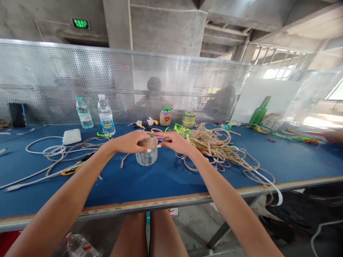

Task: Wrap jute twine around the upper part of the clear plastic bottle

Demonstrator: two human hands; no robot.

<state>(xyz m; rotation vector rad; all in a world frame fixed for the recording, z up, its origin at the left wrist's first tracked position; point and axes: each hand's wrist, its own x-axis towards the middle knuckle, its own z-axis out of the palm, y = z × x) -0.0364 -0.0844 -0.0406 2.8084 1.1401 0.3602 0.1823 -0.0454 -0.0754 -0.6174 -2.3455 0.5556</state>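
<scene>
A clear glass jar (pixel 147 157) stands upright on the blue table, brown twine (pixel 148 143) wound around its upper part. My left hand (pixel 130 141) grips the jar from the left, its thumb across the twine at the front. On the other side, my right hand (pixel 174 142) is closed with thumb and fingertips against the jar's upper right edge. Whether it also pinches a strand of twine cannot be made out. Just right of that hand lies a tangled heap of twine (pixel 214 144). A short twine end (pixel 122 162) trails on the table left of the jar.
Two water bottles (pixel 105 116), a white charger (pixel 71 136) with cable and a yellow cutter (pixel 71 170) lie left. Two decorated jars (pixel 189 120) stand behind, before a perforated metal screen (pixel 171 71). A green bottle (pixel 259 112) is at right, near another person's hand (pixel 333 136).
</scene>
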